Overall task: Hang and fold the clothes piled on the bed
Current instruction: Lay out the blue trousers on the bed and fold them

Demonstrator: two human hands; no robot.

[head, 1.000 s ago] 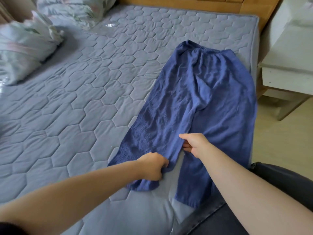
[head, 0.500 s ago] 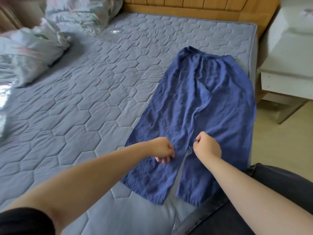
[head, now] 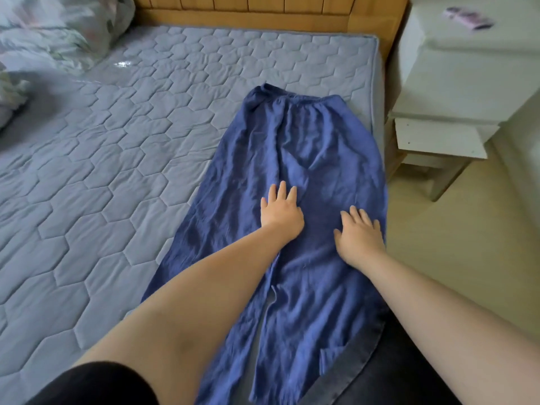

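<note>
The quilted mattress (head: 96, 200) lies bare and flat to the left of the blue trousers (head: 306, 159), giving wide free room there. The rumpled bedding (head: 52, 33) closes off the far left corner, and the wooden headboard (head: 263, 13) bounds the far edge. On the right the trousers reach the mattress edge (a white nightstand (head: 455, 92) stands close alongside), so passage there is narrow.

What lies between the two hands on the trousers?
Only blue trousers fabric between left hand and right hand, seen in the head view.

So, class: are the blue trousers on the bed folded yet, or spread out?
Spread out. The blue trousers lie flat, both legs side by side, left hand and right hand pressed open-palmed on them.
</note>
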